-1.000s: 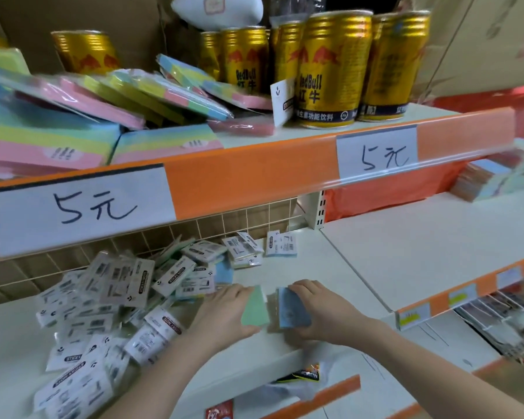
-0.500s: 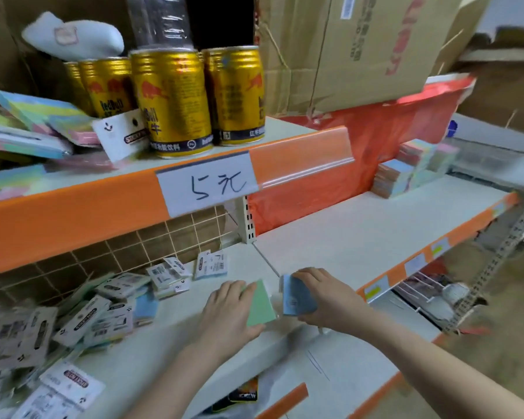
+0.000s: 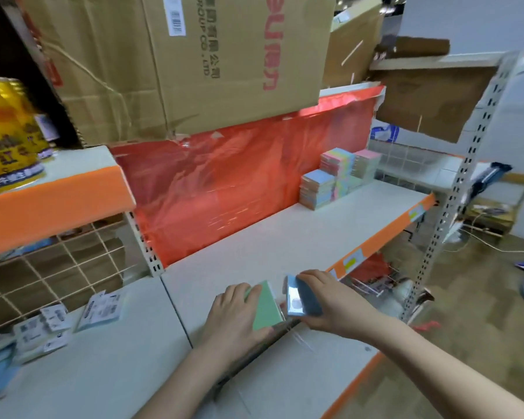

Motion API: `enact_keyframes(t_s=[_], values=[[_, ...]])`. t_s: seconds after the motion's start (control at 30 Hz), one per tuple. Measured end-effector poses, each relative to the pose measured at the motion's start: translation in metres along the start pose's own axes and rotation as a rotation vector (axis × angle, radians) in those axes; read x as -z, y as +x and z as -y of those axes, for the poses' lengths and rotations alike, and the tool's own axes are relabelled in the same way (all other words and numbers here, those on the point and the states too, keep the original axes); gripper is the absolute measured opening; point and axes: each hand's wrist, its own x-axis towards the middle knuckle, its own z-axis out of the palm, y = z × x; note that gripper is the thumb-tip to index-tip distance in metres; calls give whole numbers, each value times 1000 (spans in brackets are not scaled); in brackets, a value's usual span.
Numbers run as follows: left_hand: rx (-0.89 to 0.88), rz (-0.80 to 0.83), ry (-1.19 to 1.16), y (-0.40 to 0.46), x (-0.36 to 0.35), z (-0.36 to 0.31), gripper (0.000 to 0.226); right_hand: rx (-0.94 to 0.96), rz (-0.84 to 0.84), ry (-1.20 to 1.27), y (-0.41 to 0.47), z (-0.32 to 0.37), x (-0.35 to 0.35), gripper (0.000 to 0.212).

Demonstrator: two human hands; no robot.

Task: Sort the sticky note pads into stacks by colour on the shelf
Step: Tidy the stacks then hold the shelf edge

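Much of the view is motion-blurred. The pile of wrapped pads (image 3: 46,328) at the left end of the white shelf (image 3: 254,243) is cut off by the frame edge, and its label print cannot be read. Your forearms run out of frame at the bottom. The undersides of both pads in your hands are hidden.

Legible writing is scarce. The cardboard box (image 3: 194,62) on top carries red characters, turned sideways, and the ending "CO., LTD", plus a barcode sticker. The gold cans (image 3: 6,137) on the orange-edged upper shelf (image 3: 55,201) at left show dark print too smeared to read.

Your left hand (image 3: 233,316) grips a green pad (image 3: 265,306), fingers curled over its far edge, near the front edge of the white shelf. Your right hand (image 3: 327,300) grips a blue pad (image 3: 300,297), wrapped in glossy film, fingers bent over its top. The two pads stand close together, a narrow gap between them.

Sorted stacks (image 3: 339,179) stand at the back right corner of the shelf, against the red plastic sheet (image 3: 239,182); pastel colours show, though single pads cannot be told apart. A wire grid (image 3: 58,267) backs the left section. A perforated upright (image 3: 454,207) bounds the right end.
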Motion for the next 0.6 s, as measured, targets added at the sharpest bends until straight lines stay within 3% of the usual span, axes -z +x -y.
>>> enact_keyframes(t_s=[0.07,0.2,0.6], values=[[1,15,4,20,-4,-22,96,-16,1,-13,-8,-27,10,76],[-57,-37,-15,60,-18,-61,73,-77,-25,-31,-26,-77,33,76],[-237,-102,-77,155,-36,-159,72,-260,-105,-45,-69,-174,82,76]])
